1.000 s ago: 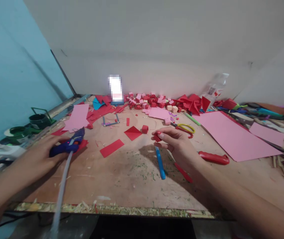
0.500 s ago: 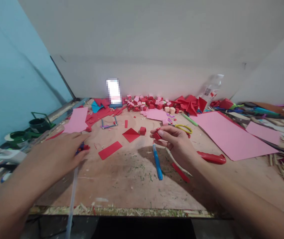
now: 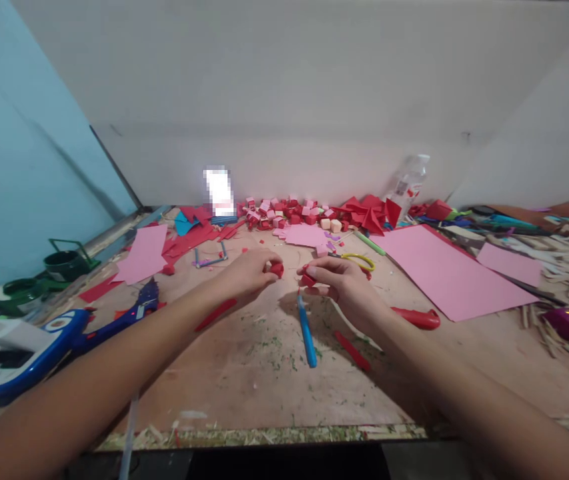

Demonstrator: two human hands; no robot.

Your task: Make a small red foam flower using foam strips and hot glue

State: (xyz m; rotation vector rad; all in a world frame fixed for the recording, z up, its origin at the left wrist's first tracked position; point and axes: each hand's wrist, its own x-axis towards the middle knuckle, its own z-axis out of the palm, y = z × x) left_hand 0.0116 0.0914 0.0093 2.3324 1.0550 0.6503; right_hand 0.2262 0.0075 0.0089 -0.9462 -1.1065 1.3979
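Near the middle of the plywood tabletop, the left hand pinches a small red foam cube at its fingertips. Just beside it, the right hand grips a second small red foam piece between thumb and fingers. A blue pen lies below the hands. A blue glue gun rests toward the left edge, and a large pink paper sheet lies toward the right edge.
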